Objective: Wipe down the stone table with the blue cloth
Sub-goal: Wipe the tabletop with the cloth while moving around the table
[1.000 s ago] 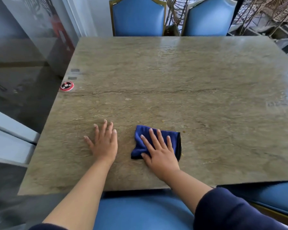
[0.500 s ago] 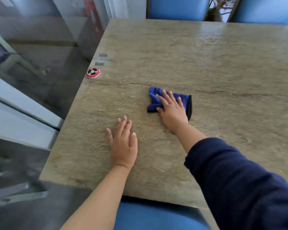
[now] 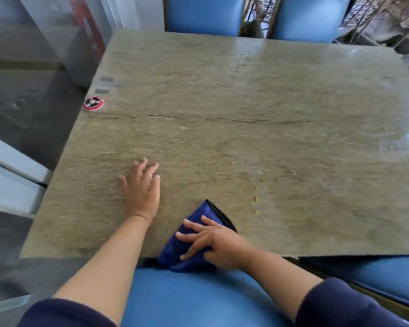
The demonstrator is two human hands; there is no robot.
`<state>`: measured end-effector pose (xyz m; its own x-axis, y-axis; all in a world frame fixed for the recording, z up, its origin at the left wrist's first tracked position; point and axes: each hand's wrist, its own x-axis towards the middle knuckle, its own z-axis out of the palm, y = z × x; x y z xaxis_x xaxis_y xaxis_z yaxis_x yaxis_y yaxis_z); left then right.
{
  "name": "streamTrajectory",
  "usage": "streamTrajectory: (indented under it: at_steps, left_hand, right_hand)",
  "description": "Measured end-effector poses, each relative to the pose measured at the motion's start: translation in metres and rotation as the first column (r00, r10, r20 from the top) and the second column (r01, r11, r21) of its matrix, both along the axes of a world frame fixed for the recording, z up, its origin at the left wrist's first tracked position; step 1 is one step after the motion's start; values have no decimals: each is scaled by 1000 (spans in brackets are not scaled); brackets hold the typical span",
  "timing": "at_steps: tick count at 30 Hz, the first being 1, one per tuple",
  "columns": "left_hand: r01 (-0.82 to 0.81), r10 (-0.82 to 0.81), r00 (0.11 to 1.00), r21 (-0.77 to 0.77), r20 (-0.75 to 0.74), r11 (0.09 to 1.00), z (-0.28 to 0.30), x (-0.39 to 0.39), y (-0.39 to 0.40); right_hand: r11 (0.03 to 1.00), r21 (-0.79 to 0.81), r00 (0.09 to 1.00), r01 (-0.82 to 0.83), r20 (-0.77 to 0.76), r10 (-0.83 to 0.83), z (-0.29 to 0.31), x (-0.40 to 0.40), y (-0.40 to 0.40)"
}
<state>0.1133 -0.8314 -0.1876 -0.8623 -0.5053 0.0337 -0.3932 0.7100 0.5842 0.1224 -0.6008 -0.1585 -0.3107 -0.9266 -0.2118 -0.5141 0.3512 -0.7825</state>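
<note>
My right hand (image 3: 219,244) presses spread fingers (image 3: 194,224) flat on the blue cloth (image 3: 189,246), draped over the stone surface's (image 3: 246,102) near edge, while my left hand (image 3: 142,187), fingers extended and empty, braces me.

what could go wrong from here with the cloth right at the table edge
The blue cloth already hangs partly over the near edge of the stone table, so it could slip off onto the blue chair seat. The yellow crumbs lie to the right of the right hand and may be missed, or swept onto the seat.
</note>
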Motion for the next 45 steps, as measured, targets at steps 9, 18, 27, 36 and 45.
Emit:
streamTrajectory:
  at_steps: [9, 18, 27, 36, 45]
  left_hand:
    - [-89, 90, 996, 45, -25, 995, -5, -1, 5]
    - [-221, 223, 968, 27, -119, 975, -3, -5, 15]
    - [-135, 227, 949, -371, 219, 919, -15, -16, 37]
    - [-138, 172, 975, -223, 142, 965, -9, -15, 30]
    - [420, -435, 900, -255, -3, 871, 19, -3, 88]
  right_hand:
    - [898, -47, 886, 437, -152, -439, -7, -66, -48]
    - [968, -114, 959, 223, -151, -239, -16, -90, -61]
    - [921, -77, 896, 382, -214, -390, -11, -183, -93]
    - [943, -93, 940, 321, -88, -329, -6, -89, -34]
    - [548, -87, 546, 832, -53, -836, 16, -106, 43]
